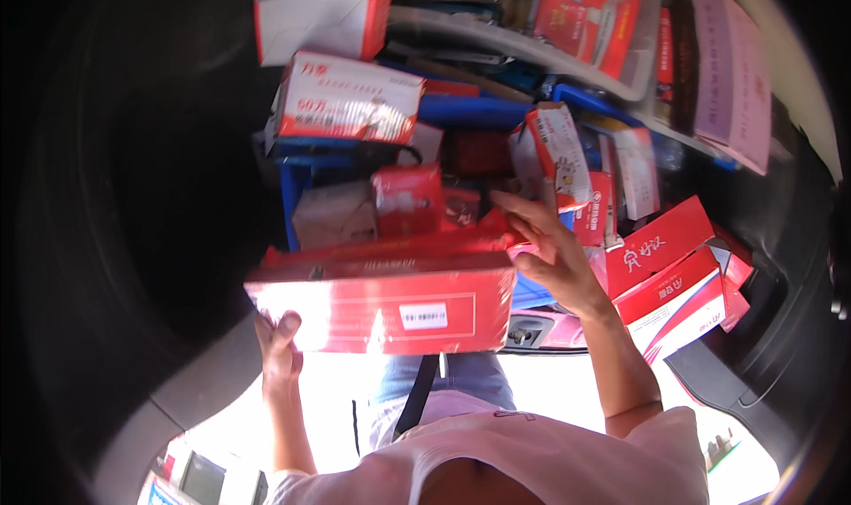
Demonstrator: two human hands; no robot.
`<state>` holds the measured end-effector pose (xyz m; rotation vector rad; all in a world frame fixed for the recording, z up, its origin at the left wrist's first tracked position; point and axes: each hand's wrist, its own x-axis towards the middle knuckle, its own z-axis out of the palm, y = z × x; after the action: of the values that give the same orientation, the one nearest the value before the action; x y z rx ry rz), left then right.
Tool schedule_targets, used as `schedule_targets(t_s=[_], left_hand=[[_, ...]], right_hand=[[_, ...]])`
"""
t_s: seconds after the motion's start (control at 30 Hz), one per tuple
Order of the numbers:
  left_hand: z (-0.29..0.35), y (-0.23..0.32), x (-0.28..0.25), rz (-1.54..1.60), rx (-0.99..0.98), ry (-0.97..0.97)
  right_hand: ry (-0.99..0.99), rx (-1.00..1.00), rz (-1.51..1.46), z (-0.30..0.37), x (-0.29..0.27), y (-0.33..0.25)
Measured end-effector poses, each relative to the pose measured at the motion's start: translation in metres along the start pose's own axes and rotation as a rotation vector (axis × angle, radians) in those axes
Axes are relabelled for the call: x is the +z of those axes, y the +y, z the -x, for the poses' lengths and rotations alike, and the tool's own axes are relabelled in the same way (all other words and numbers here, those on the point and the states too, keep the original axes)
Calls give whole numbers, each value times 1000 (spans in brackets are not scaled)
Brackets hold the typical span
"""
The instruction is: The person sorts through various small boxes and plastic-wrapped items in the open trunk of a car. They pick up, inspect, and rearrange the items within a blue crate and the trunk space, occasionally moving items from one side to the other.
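A long red box [381,306] sits across the centre of the frame, with the left hand [279,341] gripping its lower left corner, thumb on the front face. The right hand [550,248] rests open, fingers spread, against the box's right end. Behind, red and white cartons [350,97] fill the upper frame

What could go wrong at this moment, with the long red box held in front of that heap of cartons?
1. The left hand grips only the lower left corner of the long red box, while the right hand rests open at its right end; the box might tip or slip.
2. The red-and-white carton sits tilted atop the heap and the small red box stands close behind; a nudge could topple them.
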<state>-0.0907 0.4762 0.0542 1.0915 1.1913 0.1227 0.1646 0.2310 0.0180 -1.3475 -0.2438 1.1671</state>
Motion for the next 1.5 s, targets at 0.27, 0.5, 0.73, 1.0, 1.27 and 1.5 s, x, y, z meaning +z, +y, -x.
schedule_targets(t_s=[0.27, 0.5, 0.73, 1.0, 1.27, 1.5], left_hand=[[16, 6, 3, 44, 135, 42], [33, 43, 24, -244, 400, -120], [-9, 100, 75, -300, 337, -334], [-190, 216, 167, -862, 1016, 33], [-390, 190, 231, -1731, 631, -150], [-443, 163, 243, -1464, 804, -101]], right_hand=[[-198, 37, 346, -37, 22, -19], [-890, 30, 778, -48, 28, -72], [-438, 158, 597, -24, 41, -78], [259, 8, 623, -16, -39, -165], [587, -104, 1561, -129, -118, -174], [397, -224, 1958, -288, -153, -119]])
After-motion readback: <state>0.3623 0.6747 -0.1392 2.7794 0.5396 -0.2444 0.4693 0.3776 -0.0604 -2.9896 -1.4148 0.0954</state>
